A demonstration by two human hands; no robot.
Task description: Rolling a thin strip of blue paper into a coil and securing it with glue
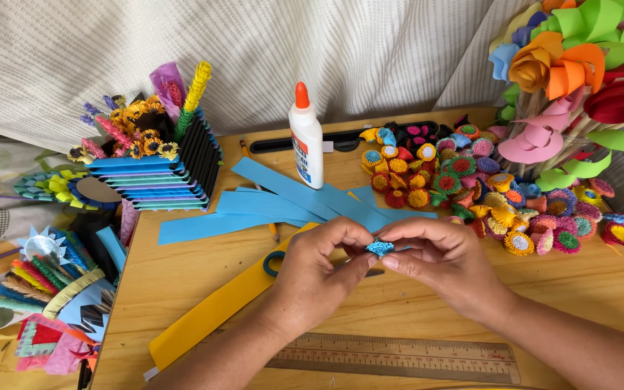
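small blue fringed paper flower [380,248] at frame centre, pinched from both sides: left hand [317,271] and right hand [438,261], fingertips closed narrow on it.

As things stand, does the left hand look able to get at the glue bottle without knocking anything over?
Probably yes. The glue bottle stands upright just beyond the left hand, with only flat blue paper strips between them. But the hand now shares a small blue paper flower with the right hand.
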